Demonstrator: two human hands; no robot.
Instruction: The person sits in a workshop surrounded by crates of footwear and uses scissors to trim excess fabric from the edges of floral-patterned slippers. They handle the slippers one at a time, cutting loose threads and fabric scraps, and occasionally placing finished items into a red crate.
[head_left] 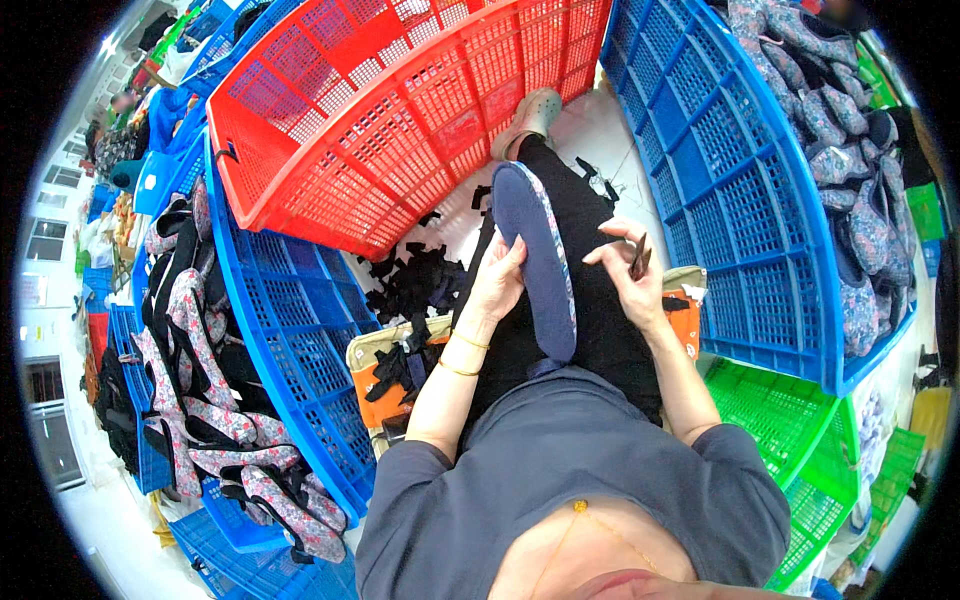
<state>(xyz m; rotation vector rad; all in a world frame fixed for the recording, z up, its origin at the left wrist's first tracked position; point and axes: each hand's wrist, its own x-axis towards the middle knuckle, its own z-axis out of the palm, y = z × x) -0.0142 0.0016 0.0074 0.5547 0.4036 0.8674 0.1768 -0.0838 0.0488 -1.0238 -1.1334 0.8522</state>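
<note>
Head view puts the red crate (440,110) biggest before me, with a blue crate (795,190) at the person's right and another blue crate (290,350) at the left, all close about the knees; a careless turn of a knee or elbow could knock one of them. Slippers are heaped in both blue-side piles, the left pile (190,310) and the right pile (830,120), and since they lie loose on one another, a knock might send a few sliding. Black trousers (605,340) cover the lap, and over it, between the two hands, is the slipper (545,270), its navy sole facing up. Black scraps (415,285) lie strewn beyond the left knee; if the slipper dropped that way, lint could cling to it. The left hand (500,285) has its grip clamped on the slipper's near side, thumb across the sole; held by one edge only, it could twist under a sideways push. The right hand (632,280), apart from the slipper, has its grip closed round small dark snips (640,258). Those worry me most: a slip there could nick the fabric, or the left thumb.
</note>
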